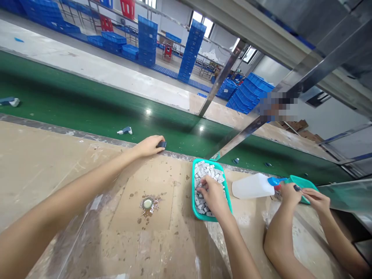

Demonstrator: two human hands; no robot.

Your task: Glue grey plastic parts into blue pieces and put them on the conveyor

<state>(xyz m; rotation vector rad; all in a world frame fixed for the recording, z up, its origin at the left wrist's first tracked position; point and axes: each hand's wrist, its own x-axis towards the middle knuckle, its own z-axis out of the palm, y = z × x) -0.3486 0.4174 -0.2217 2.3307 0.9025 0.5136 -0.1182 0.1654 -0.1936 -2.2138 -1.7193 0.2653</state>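
Observation:
My left hand (pixel 151 145) is at the near edge of the green conveyor belt, its fingers closed on a small dark part (pixel 161 144). Over a teal basket (pixel 193 193) my right hand (pixel 211 192) reaches in, its fingers curled at the pile of small light-grey pieces (pixel 207 169). Whether a piece is between those fingertips is hidden. On the table between my arms lies a cardboard sheet (pixel 124 211) with a small round cap-like thing (pixel 147 204) in a wet, splattered patch.
Right of the basket, a white bottle with a blue cap (pixel 252 186) lies on its side. Beyond it, a co-worker's hands (pixel 303 195) hold a small dark part near another teal basket (pixel 305 182). Parts (pixel 124 130) lie on the green belt (pixel 87 102). A metal post (pixel 241 135) rises behind.

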